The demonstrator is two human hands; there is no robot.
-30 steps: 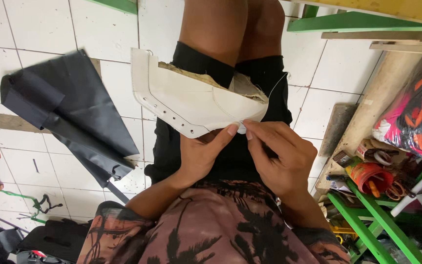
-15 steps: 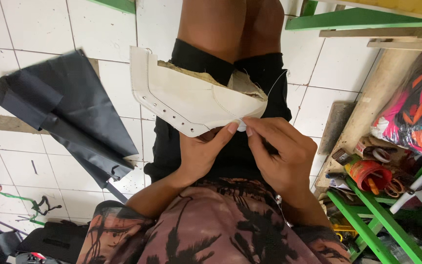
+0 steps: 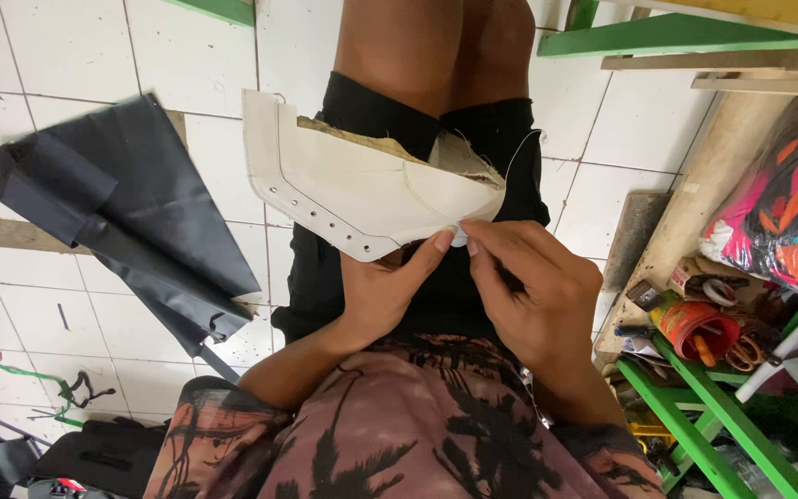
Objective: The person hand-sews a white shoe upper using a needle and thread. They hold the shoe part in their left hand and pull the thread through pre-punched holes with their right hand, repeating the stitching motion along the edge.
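Hands pinch together on a white shoe upper (image 3: 362, 189) above the lap: left hand (image 3: 385, 286) clamps its lower edge, right hand (image 3: 533, 291) grips beside it, fingertips almost touching.

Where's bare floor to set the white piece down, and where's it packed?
Bare tile above the dark sheet, and tile between the legs and the wooden plank. Crowded: right side by the green frame, with red tin, scissors, clutter. Both hands pinch the white shoe upper.
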